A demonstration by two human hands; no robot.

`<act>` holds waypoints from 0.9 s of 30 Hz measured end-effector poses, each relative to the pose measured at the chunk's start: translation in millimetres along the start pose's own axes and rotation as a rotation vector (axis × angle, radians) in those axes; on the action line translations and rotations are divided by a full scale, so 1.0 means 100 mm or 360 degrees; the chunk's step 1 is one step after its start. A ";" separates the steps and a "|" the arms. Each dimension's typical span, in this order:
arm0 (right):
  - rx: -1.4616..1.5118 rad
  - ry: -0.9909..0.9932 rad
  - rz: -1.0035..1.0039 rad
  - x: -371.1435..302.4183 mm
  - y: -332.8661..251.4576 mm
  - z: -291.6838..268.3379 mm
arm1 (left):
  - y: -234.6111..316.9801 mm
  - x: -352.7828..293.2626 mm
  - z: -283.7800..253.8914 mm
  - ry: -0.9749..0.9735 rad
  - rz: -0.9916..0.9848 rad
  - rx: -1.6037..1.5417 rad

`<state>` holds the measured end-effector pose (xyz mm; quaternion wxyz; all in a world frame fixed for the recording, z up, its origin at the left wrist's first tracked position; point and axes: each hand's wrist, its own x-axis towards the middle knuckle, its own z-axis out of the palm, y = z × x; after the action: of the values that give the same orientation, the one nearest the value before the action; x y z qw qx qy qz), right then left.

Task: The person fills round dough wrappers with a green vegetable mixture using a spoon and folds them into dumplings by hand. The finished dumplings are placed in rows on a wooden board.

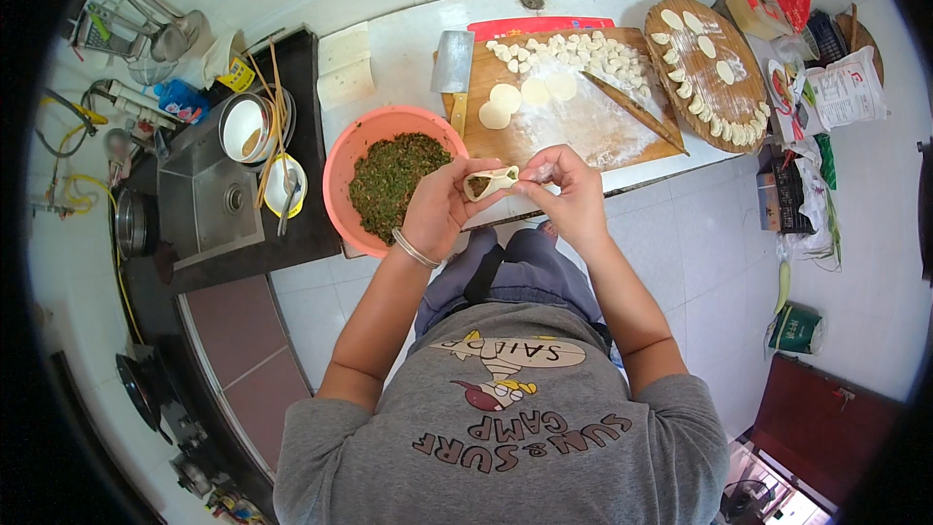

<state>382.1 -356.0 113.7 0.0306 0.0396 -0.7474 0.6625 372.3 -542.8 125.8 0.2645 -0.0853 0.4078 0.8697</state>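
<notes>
Left hand hides part of dumpling and pink basin; grey shirt cut off by lower edge.

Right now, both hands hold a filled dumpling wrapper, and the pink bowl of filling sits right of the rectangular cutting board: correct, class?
Wrong side: the head view shows the pink bowl of filling left of the rectangular cutting board. The left hand and right hand hold the filled dumpling wrapper.

Seen from above, a person's two bare forearms angle inward from the elbows; the left hand curls, thumb and fingers gripping, and the right hand faces it, thumb and forefinger pinched, both hands close together in front
</notes>
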 end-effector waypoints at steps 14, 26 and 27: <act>-0.0566 -0.0016 -0.0300 -0.03 -0.18 0.04 | -0.05 -0.01 0.03 0.0010 0.0090 0.0172; -0.0718 -0.0087 -0.0399 -0.01 -0.12 -0.02 | -0.06 -0.01 0.05 0.0026 0.0087 0.0221; -0.0751 -0.0112 -0.0461 -0.01 -0.09 -0.03 | -0.06 -0.02 0.06 0.0023 0.0084 0.0225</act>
<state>383.6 -354.1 122.7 0.1074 0.1606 -0.8682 0.4571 377.3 -535.8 125.7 0.2439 -0.0619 0.4723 0.8448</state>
